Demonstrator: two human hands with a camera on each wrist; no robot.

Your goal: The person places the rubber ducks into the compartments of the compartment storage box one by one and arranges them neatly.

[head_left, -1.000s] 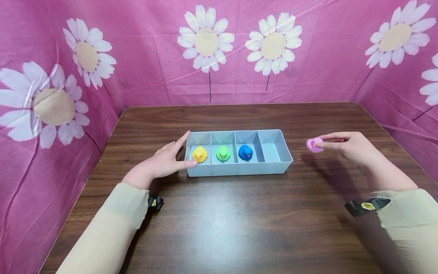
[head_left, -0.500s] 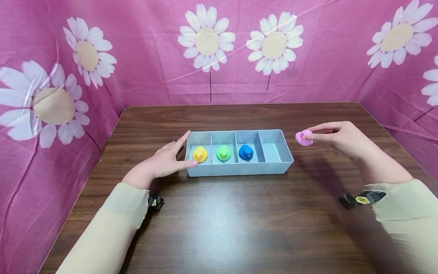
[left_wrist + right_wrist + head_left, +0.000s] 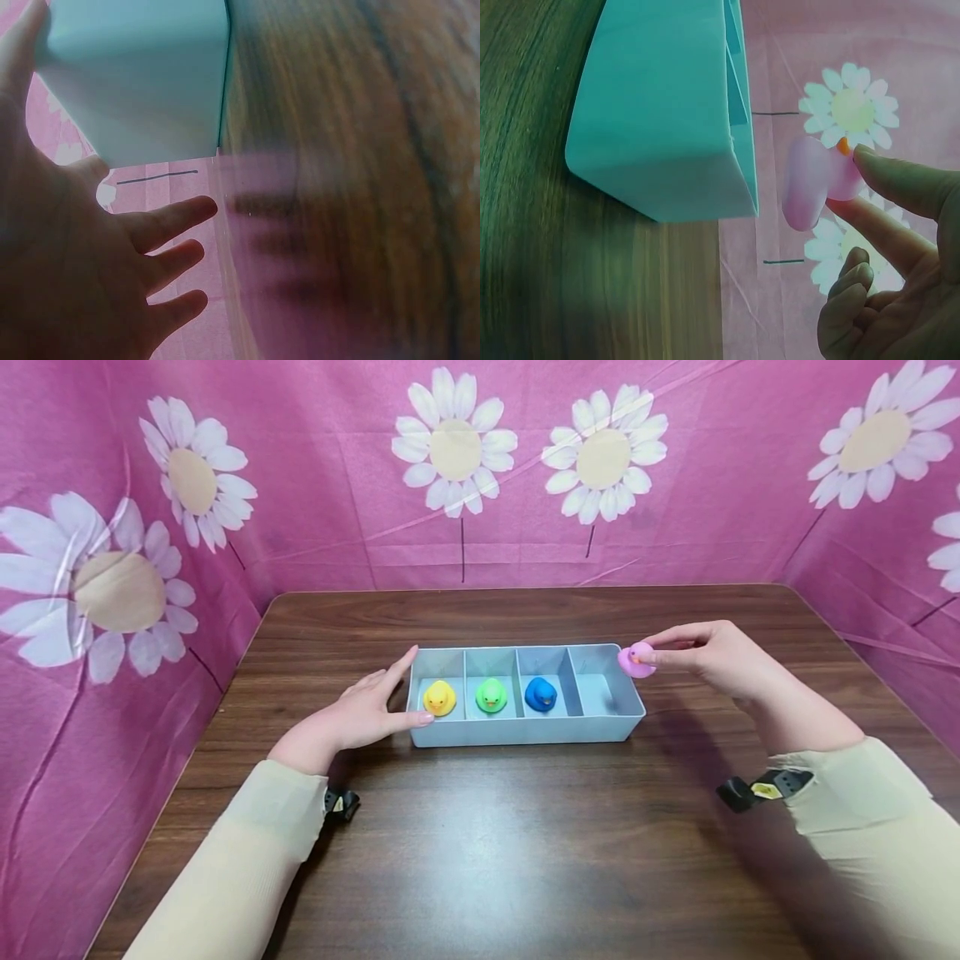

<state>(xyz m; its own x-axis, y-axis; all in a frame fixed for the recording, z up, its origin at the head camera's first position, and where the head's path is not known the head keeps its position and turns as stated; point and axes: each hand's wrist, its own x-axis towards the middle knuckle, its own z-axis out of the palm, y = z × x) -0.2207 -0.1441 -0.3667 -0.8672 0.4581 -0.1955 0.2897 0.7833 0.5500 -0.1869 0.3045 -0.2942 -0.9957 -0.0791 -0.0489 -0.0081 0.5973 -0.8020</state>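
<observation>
A light blue divided box (image 3: 525,732) stands on the table. A yellow duck (image 3: 439,698), a green duck (image 3: 491,696) and a blue duck (image 3: 541,694) sit in its first three compartments from the left; the rightmost compartment is bare. My left hand (image 3: 360,714) spans the box's left end, thumb at the front rim and index finger at the back corner. In the left wrist view its other fingers (image 3: 176,264) stick out straight beside the box. Between thumb and index finger my right hand (image 3: 708,660) pinches a pink toy duck (image 3: 636,660), which overlaps the box's right rim in the head view.
The dark wood-grain table (image 3: 480,860) runs up to a pink cloth (image 3: 322,468) printed with white daisies, which hangs behind and at both sides. Black straps with small devices (image 3: 765,790) sit at both sleeve cuffs.
The right hand has carried the pink duck leftward, from beside the box to its right rim, rising slightly on the way. My left hand and the other ducks have stayed put.
</observation>
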